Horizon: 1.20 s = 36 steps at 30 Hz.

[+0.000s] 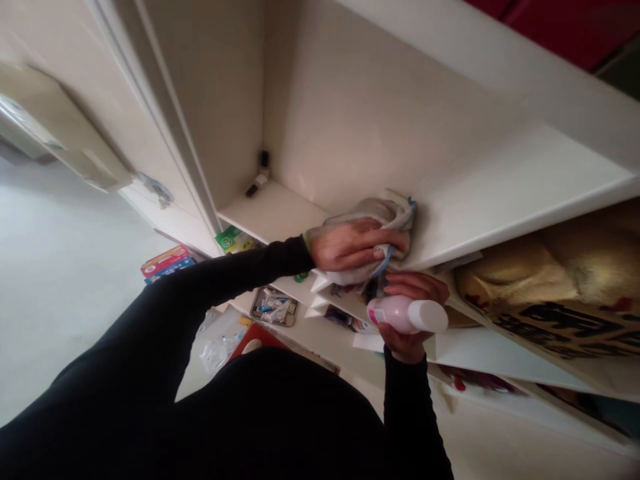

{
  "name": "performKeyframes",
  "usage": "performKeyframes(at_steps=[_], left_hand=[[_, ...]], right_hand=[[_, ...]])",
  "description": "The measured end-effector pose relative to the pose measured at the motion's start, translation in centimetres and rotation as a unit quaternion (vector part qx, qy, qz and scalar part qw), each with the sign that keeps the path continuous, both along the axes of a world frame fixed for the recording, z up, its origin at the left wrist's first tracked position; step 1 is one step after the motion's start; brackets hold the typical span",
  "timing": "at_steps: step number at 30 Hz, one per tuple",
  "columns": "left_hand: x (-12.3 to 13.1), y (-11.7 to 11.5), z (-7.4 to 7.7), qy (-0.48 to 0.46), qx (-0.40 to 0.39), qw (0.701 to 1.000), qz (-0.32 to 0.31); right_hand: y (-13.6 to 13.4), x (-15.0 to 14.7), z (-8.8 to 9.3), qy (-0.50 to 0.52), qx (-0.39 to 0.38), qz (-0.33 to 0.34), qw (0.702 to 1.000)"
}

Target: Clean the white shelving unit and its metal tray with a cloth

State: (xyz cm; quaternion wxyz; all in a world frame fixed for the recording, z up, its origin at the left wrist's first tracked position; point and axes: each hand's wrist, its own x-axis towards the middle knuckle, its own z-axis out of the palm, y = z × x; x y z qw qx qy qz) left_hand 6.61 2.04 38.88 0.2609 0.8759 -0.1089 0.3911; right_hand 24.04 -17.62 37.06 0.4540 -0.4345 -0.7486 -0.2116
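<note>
My left hand [353,247] is closed on a bunched grey cloth [400,217] with a blue edge, pressing it onto the white shelf board [465,213]. Just below it, my right hand [413,293] grips a pink bottle [397,313] with a white cap [429,316]. The bottle lies tilted in the fingers, its cap towards the right. The cloth's lower part hangs close to the bottle, and I cannot tell whether they touch.
Two small dark-and-white items [259,181] stand in the shelf's far corner. Lower down are a tray of small things [274,307], a clear plastic bag [217,343] and coloured boxes [167,263]. A brown printed bag [550,280] fills the compartment at right.
</note>
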Motion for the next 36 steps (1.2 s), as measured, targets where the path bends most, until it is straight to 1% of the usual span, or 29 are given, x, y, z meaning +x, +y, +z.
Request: performKeyframes(at_steps=[2,6,7,9,11,13,15,18,20,22,25,27,28,30,34,36], left_hand=[[0.6,0.8,0.1,0.001,0.007,1.0,0.005],[2.2,3.0,1.2,0.015,0.019,0.999,0.033],[2.3,3.1,1.3,0.012,0.021,0.999,0.035],[1.8,2.4,1.2,0.008,0.026,0.999,0.026],[0.9,1.3,0.7,0.008,0.034,0.999,0.014],[0.2,0.9,0.2,0.022,0.041,0.999,0.009],[0.2,1.5,0.3,0.047,0.047,0.998,0.023],[1.1,3.5,1.1,0.064,0.062,0.995,0.05],[1.6,4.2,1.6,0.059,0.073,0.994,0.061],[1.2,3.9,1.5,0.046,0.086,0.994,0.054],[-0.1,2.7,0.7,0.017,0.11,0.994,0.016],[-0.5,2.7,0.2,0.014,0.123,0.992,0.002],[-0.4,3.1,0.2,0.015,0.126,0.992,0.002],[0.6,4.7,0.6,0.018,0.128,0.992,0.012],[4.1,8.9,2.7,0.038,0.131,0.988,0.069],[5.0,9.7,3.5,0.057,0.131,0.985,0.102]], right_hand=[[0.0,0.0,0.0,-0.007,0.002,-0.007,1.0],[-0.1,-0.2,0.1,-0.011,-0.003,-0.014,1.0],[-0.2,-0.2,0.2,-0.011,-0.006,-0.015,1.0],[-0.2,-0.2,0.4,-0.016,-0.01,-0.013,1.0],[-0.2,-0.2,0.5,-0.021,-0.011,-0.009,1.0],[-0.1,-0.2,0.7,-0.028,-0.007,-0.001,1.0],[0.1,-0.3,0.7,-0.029,-0.003,0.001,1.0],[0.4,-0.5,0.7,-0.021,0.006,-0.002,1.0],[0.5,-0.5,0.6,-0.014,0.011,-0.006,1.0],[0.6,-0.6,0.6,-0.008,0.015,-0.01,1.0],[0.8,-0.7,0.5,-0.004,0.016,-0.014,1.0],[0.9,-0.8,0.5,-0.004,0.022,-0.016,1.0],[0.9,-0.8,0.5,-0.003,0.023,-0.017,1.0],[0.9,-0.7,0.5,-0.002,0.02,-0.019,1.0],[0.7,-0.4,0.3,0.009,-0.033,-0.057,0.998],[0.6,-0.4,0.2,0.016,-0.054,-0.071,0.996]])
